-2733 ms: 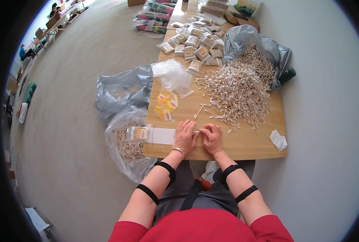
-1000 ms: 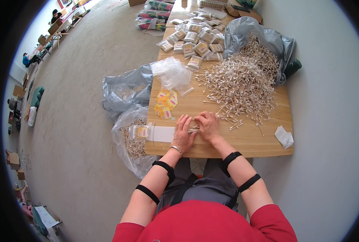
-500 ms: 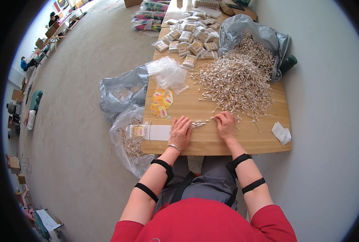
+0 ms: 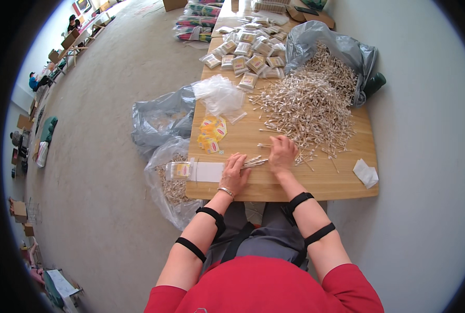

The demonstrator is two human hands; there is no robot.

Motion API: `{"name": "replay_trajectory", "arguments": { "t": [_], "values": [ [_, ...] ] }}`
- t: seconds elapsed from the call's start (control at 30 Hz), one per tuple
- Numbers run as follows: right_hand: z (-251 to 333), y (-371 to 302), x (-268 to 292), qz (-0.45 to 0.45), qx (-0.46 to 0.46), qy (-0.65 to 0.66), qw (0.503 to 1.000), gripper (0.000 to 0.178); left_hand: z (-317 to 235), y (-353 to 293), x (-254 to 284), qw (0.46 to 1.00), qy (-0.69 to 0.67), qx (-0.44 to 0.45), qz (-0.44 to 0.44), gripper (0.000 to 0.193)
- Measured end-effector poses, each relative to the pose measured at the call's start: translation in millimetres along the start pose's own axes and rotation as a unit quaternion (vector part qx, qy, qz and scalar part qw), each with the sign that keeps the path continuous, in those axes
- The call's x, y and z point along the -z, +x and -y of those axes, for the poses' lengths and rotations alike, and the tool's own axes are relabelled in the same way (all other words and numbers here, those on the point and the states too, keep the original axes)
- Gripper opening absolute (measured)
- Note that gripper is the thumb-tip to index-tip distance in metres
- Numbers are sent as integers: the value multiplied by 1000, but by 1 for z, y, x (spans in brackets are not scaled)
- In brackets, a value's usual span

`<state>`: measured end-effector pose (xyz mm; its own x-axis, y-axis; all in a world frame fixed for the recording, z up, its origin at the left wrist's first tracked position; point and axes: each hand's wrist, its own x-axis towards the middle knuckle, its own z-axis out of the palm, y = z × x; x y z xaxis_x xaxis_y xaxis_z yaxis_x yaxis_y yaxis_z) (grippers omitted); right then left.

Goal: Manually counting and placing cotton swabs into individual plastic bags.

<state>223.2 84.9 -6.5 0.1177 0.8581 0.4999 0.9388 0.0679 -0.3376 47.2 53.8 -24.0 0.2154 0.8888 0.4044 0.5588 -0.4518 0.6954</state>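
Note:
Near the table's front edge my left hand is closed on a small bundle of cotton swabs, whose tips stick out to the right. Just right of it, my right hand pinches a cotton swab that points left; its fingers partly hide how many it holds. Beyond the right hand spreads a big heap of loose cotton swabs. Left of my left hand lies a white card strip, and beside it a clear packet of swabs reaches past the table's left edge.
Yellow printed cards and clear empty bags lie on the left side. Filled swab packets are piled farther back. A grey plastic bag borders the heap. Crumpled white paper sits front right. Plastic bags hang beside the table.
My right hand has moved slightly left and away from me, and a swab now points left from its fingers. My left hand stays nearly in place on the bundle.

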Motion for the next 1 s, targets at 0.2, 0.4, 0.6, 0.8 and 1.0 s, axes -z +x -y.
{"name": "replay_trajectory", "arguments": {
  "t": [0.2, 0.4, 0.6, 0.8, 1.0],
  "values": [
    [0, -23, 1, 2, -94, 175, 980, 21, 0, 1, 6, 1000, 5, -3, 21, 40],
    [35, -28, -14, 30, -85, 324, 942, 21, 6, 4, 0, 999, -11, -22, 37, 40],
    [5, -6, -3, -25, -18, 146, 989, 21, 9, 2, 3, 998, -22, -27, 47, 34],
    [-12, -8, -1, 45, 1, 82, 996, 13, 17, 0, -1, 994, -33, -80, 65, 31],
    [18, -16, -6, 110, 47, 142, 983, 11, 1, 3, 4, 1000, -20, -17, 11, 47]
  ]
}}
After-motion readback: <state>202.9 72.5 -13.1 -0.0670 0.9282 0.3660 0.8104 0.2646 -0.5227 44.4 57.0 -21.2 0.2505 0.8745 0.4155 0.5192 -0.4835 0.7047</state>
